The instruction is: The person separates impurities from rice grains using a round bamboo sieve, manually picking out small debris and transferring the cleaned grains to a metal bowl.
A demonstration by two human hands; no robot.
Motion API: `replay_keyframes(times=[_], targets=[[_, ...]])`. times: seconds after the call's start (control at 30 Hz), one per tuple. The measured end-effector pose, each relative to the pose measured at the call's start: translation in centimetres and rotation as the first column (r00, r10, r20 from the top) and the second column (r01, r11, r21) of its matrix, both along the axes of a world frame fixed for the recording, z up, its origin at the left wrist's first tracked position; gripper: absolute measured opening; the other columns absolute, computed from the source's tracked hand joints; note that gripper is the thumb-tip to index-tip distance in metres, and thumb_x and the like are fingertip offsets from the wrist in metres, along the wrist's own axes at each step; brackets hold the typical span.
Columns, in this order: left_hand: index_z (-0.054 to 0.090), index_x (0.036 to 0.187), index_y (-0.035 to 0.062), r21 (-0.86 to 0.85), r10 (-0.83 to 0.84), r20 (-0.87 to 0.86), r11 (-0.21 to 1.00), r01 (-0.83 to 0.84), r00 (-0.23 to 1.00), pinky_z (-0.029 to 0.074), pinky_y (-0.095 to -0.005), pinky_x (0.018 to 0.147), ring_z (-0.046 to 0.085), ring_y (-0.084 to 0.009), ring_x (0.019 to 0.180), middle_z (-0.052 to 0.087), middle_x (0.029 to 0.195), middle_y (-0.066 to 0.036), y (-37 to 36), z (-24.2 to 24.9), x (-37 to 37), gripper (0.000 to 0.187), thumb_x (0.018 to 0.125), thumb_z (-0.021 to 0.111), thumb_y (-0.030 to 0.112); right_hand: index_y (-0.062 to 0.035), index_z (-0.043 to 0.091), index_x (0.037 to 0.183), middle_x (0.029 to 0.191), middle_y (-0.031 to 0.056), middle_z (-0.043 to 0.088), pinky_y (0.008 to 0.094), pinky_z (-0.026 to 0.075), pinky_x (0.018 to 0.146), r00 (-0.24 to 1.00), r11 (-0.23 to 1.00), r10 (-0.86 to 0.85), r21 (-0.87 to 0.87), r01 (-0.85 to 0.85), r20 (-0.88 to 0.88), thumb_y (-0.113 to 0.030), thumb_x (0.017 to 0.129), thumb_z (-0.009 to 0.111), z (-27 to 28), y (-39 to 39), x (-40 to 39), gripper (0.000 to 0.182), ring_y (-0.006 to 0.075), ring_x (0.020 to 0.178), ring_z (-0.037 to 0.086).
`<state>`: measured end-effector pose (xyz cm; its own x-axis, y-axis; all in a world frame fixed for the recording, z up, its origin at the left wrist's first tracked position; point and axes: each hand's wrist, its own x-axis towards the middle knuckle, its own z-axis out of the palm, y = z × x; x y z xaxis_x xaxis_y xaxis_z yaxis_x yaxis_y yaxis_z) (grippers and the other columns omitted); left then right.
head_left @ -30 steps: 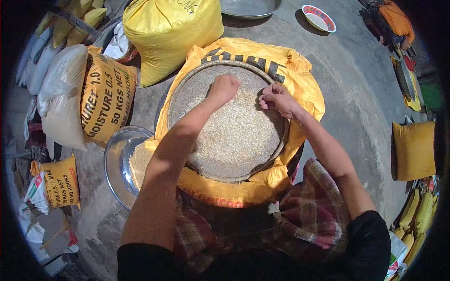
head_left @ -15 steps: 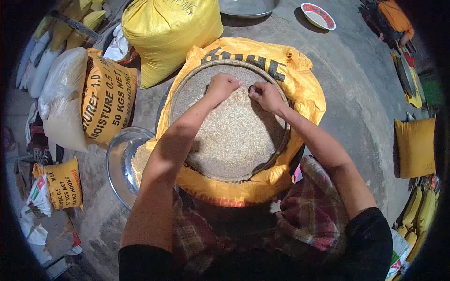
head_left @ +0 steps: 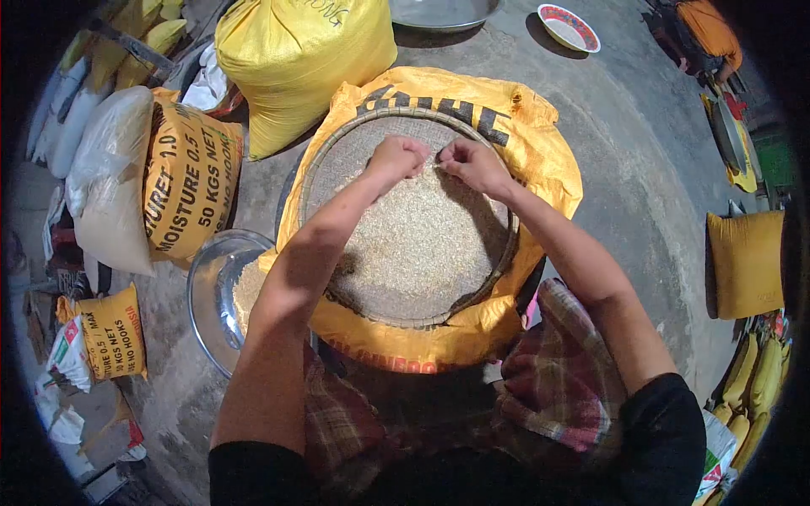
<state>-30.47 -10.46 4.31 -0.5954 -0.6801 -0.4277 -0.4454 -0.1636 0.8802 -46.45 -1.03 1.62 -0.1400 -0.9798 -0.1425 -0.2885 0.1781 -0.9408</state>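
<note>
A round woven winnowing tray (head_left: 336, 139) lies over an orange-yellow woven sack (head_left: 540, 126), with a broad layer of pale grains (head_left: 422, 240) spread across it. Over the far part of the grain, my left hand (head_left: 398, 160) is curled, thumb and fingers pinched together. Just to its right, my right hand (head_left: 475, 166) is closed in a similar pinch, fingertips pointing toward the left hand. A narrow gap separates the two hands. What sits between the fingertips is too small to make out.
A metal basin (head_left: 196, 291) with grain stands left of the tray. Full sacks, one yellow (head_left: 304, 72) and one orange (head_left: 198, 173), stand beyond it. A red-rimmed bowl (head_left: 569, 28) and a wide metal pan (head_left: 443, 13) are at the back. Far right, a person in orange (head_left: 710, 34) bends down.
My right hand has shifted slightly left, closer to my left hand. Both hands stay pinched over the tray. The view has moved a little.
</note>
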Motion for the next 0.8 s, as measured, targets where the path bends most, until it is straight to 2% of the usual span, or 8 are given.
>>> replay_keyframes(times=[0.07, 0.13, 0.2, 0.33, 0.43, 0.67, 0.77, 0.8], targets=[[0.064, 0.074, 0.0019, -0.202, -0.092, 0.162, 0.971, 0.124, 0.982, 0.047, -0.0274, 0.057, 0.058, -0.0126, 0.062, 0.061, 0.065, -0.006, 0.5, -0.1, 0.2, 0.014, 0.071, 0.068, 0.015, -0.0028, 0.059, 0.082, 0.075, 0.0081, 0.061, 0.0308, 0.046, 0.065, 0.986, 0.99, 0.013, -0.135, -0.036, -0.169, -0.009, 0.073, 0.061, 0.0, -0.1, 0.4, 0.011, 0.0177, 0.067, 0.058], [0.064, 0.075, 0.0027, -0.577, -0.18, 0.298, 0.748, 0.327, 0.937, 0.047, -0.0322, 0.06, 0.059, -0.0189, 0.063, 0.062, 0.067, -0.01, 1.2, -1.2, 0.4, 0.017, 0.069, 0.069, 0.017, -0.003, 0.06, 0.08, 0.073, 0.0102, 0.061, 0.0313, 0.046, 0.066, 0.888, 0.983, 0.1, -0.093, -0.157, -0.449, -0.011, 0.072, 0.061, 0.3, -0.2, 0.7, 0.011, 0.0194, 0.067, 0.058], [0.064, 0.077, 0.0038, -0.574, -0.177, 0.285, 0.756, 0.316, 0.942, 0.047, -0.035, 0.061, 0.059, -0.0235, 0.062, 0.061, 0.067, -0.012, 1.2, -0.9, 0.3, 0.017, 0.07, 0.068, 0.019, -0.0026, 0.06, 0.078, 0.071, 0.0106, 0.062, 0.0322, 0.046, 0.066, 0.89, 0.987, 0.096, -0.07, -0.141, -0.445, -0.011, 0.073, 0.06, 0.8, 0.1, 0.5, 0.01, 0.0186, 0.067, 0.058], [0.064, 0.073, 0.0023, -0.42, -0.059, 0.214, 0.896, 0.146, 0.975, 0.047, -0.036, 0.066, 0.061, -0.0266, 0.071, 0.062, 0.074, -0.015, 0.8, 0.9, 0.3, 0.013, 0.071, 0.066, 0.015, -0.0012, 0.059, 0.076, 0.071, 0.0071, 0.061, 0.0297, 0.046, 0.061, 0.991, 0.999, -0.038, -0.021, 0.035, -0.131, -0.011, 0.077, 0.057, 1.9, 1.2, -0.7, 0.01, 0.0156, 0.065, 0.057], [0.062, 0.077, 0.0006, -0.148, -0.067, 0.098, 0.986, 0.081, 0.993, 0.047, -0.0314, 0.061, 0.059, -0.0207, 0.065, 0.06, 0.069, -0.011, -0.3, 0.8, 0.8, 0.016, 0.074, 0.065, 0.016, -0.0029, 0.05, 0.074, 0.068, 0.0059, 0.054, 0.0239, 0.047, 0.056, 0.781, 0.956, -0.198, 0.293, 0.02, 0.593, -0.001, 0.076, 0.054, 3.5, 2.0, -1.2, 0.005, 0.0143, 0.061, 0.055], [0.055, 0.087, -0.0012, 0.452, 0.131, -0.304, 0.892, 0.022, 0.944, 0.047, -0.0246, 0.059, 0.055, -0.0143, 0.064, 0.056, 0.073, -0.006, 0.0, 1.7, 1.5, 0.018, 0.08, 0.056, 0.015, -0.0033, 0.045, 0.07, 0.068, 0.0091, 0.054, 0.0247, 0.047, 0.054, 0.693, 0.958, -0.246, 0.278, 0.069, 0.677, 0.008, 0.07, 0.054, 3.1, 1.9, -0.9, 0.014, 0.0165, 0.062, 0.055], [0.056, 0.086, 0.0005, 0.508, 0.161, -0.315, 0.861, 0.023, 0.935, 0.048, -0.0264, 0.059, 0.057, -0.0162, 0.065, 0.057, 0.072, -0.005, 0.2, 1.8, 1.3, 0.014, 0.08, 0.056, 0.013, -0.0054, 0.046, 0.07, 0.073, 0.0061, 0.056, 0.0247, 0.049, 0.06, 0.868, 0.99, -0.048, 0.138, -0.024, 0.495, 0.006, 0.073, 0.056, 1.3, 1.2, -1.3, 0.015, 0.0135, 0.069, 0.057], [0.056, 0.086, 0.0005, 0.506, 0.162, -0.317, 0.862, 0.023, 0.934, 0.048, -0.0264, 0.059, 0.057, -0.0162, 0.065, 0.057, 0.072, -0.005, 0.3, 1.3, 1.2, 0.014, 0.08, 0.056, 0.013, -0.0037, 0.049, 0.072, 0.073, 0.0045, 0.056, 0.0249, 0.048, 0.061, 0.971, 0.998, 0.024, 0.043, -0.035, 0.237, 0.003, 0.073, 0.058, 1.3, 1.0, -1.0, 0.011, 0.0122, 0.07, 0.057]])
